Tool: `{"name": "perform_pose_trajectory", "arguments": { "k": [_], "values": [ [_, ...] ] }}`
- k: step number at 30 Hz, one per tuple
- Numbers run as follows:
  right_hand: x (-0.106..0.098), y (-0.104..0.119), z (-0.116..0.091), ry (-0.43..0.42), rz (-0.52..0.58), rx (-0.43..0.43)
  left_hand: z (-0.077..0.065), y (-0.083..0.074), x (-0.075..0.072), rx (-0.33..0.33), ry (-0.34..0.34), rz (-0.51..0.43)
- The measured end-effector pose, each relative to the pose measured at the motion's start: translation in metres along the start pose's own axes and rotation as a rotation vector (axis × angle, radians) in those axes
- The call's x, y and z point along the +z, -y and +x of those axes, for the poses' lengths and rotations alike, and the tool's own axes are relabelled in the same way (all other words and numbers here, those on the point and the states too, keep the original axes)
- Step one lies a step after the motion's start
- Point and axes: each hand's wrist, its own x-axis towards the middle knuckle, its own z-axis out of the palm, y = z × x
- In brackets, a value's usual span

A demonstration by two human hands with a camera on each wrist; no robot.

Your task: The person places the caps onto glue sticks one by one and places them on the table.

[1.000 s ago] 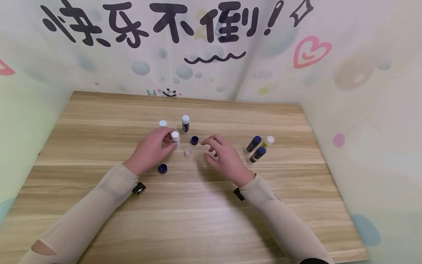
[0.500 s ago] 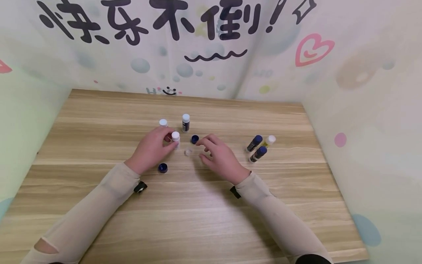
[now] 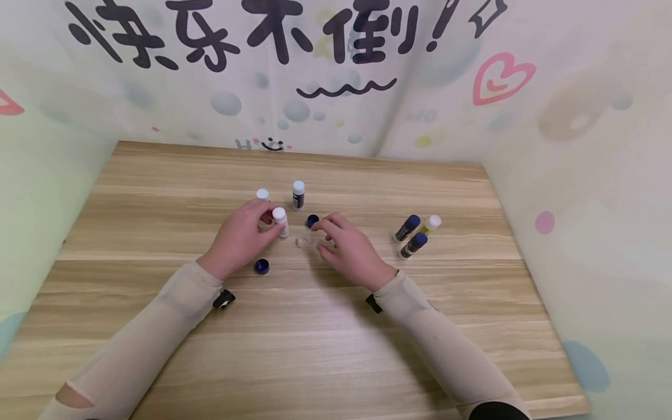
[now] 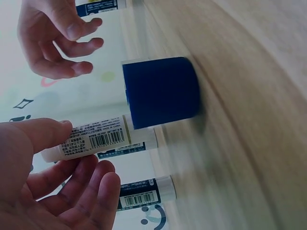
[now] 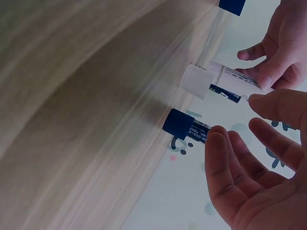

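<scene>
My left hand (image 3: 238,236) pinches a white glue stick (image 3: 280,221) between thumb and fingers. In the left wrist view, the printed label and barcode of that glue stick (image 4: 103,136) show. My right hand (image 3: 354,251) hovers with loosely bent fingers and a gap between thumb and fingertips. Just left of it are a translucent white cap (image 3: 303,241) and a blue cap (image 3: 312,221). Another blue cap (image 3: 262,266) lies nearer, below the left hand. Behind the left hand stand a dark-labelled glue stick (image 3: 298,195) and a white-topped one (image 3: 262,193), partly hidden by the fingers.
At the right stand two blue-capped glue sticks (image 3: 413,245) and a yellow-labelled glue stick with a white cap (image 3: 433,222). The wooden table (image 3: 315,350) ends at a printed backdrop (image 3: 252,111) behind and at the sides.
My right hand has moved slightly left, towards the translucent cap and blue cap, then stayed there. My left hand keeps its hold on the white glue stick in nearly the same place.
</scene>
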Motion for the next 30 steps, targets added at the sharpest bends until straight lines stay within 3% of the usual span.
{"name": "perform_pose_trajectory", "arguments": {
  "k": [10, 18, 30],
  "values": [
    [0.005, 0.002, 0.008, 0.056, -0.016, -0.009, -0.011, -0.004, -0.009, 0.036, -0.074, -0.011],
    [0.012, 0.006, 0.014, 0.144, -0.058, -0.015, -0.02, -0.004, -0.014, 0.024, -0.072, -0.031],
    [0.023, 0.01, 0.018, 0.241, -0.125, -0.05, -0.026, -0.002, -0.015, 0.064, -0.108, 0.002]
  ]
}}
